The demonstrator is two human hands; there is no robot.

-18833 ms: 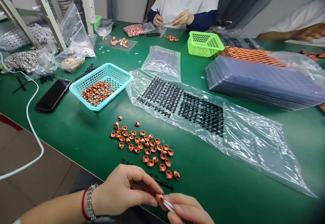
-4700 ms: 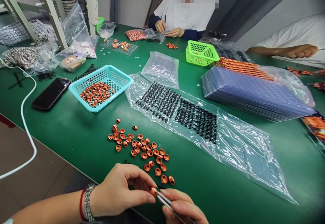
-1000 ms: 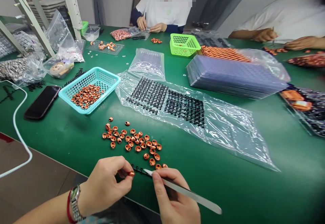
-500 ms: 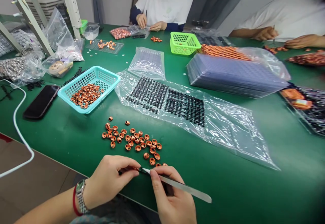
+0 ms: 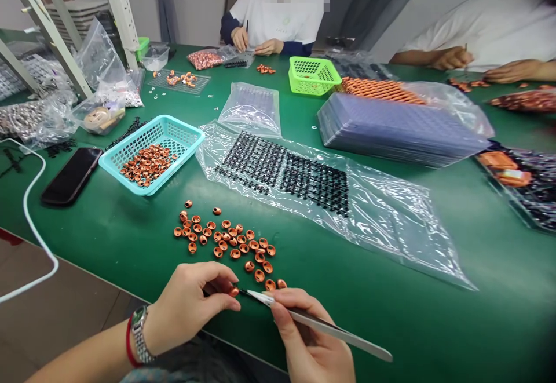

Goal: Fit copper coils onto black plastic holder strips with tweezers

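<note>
Near the table's front edge, my left hand (image 5: 191, 307) pinches a small copper-coloured cup (image 5: 234, 291) between thumb and fingertips. My right hand (image 5: 310, 334) is closed around metal tweezers (image 5: 343, 335), whose tips point left at the cup. A tiny black part (image 5: 244, 292) shows between the tweezer tips and the cup. Just beyond both hands, many loose copper cups (image 5: 218, 236) lie scattered on the green table. Rows of black parts (image 5: 315, 183) rest on a clear plastic sheet (image 5: 391, 221) farther back.
A blue basket (image 5: 182, 154) holds more copper cups, with a phone (image 5: 72, 175) to its left. Behind are a green basket (image 5: 315, 84), a stack of clear trays (image 5: 391, 131) and a plastic bag (image 5: 249, 108). Two people work at the far side. A white cable (image 5: 30, 215) runs down the left.
My right hand and the tweezers have moved right, away from my left hand. The copper cup at my left fingertips now shows more clearly.
</note>
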